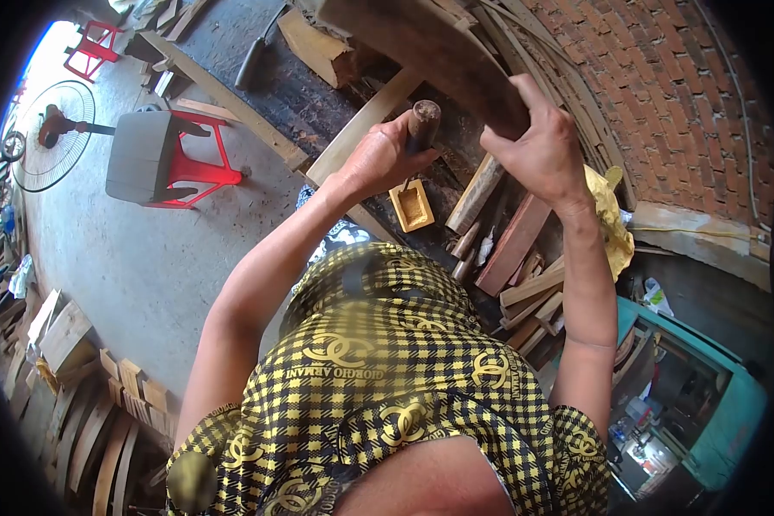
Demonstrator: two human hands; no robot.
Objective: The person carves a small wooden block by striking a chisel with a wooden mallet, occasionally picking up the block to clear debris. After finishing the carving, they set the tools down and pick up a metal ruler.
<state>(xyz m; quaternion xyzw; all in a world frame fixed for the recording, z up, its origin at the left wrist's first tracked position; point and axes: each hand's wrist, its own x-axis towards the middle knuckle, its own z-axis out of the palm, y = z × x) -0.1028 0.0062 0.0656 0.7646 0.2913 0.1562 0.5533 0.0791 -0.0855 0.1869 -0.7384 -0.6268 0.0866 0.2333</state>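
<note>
My left hand (378,159) is wrapped round the wooden handle (424,125) of an upright tool whose thin metal shaft points down. Below that shaft lies a small yellowish wooden block (412,206) with a rectangular hollow. In my right hand (542,150) is a long, thick, dark piece of wood (430,52), raised over the workbench and slanting up to the left. Its far end passes the upper edge of the view. The tool's tip is at the block, but whether it touches the wood is unclear.
The dark workbench (275,107) bears another handled tool (250,64), a wood chunk (318,47) and timber strips. A red stool (202,168) and a fan (56,129) stand left. Right are a brick wall (662,95), a yellow bag (609,224) and a teal cabinet (731,413).
</note>
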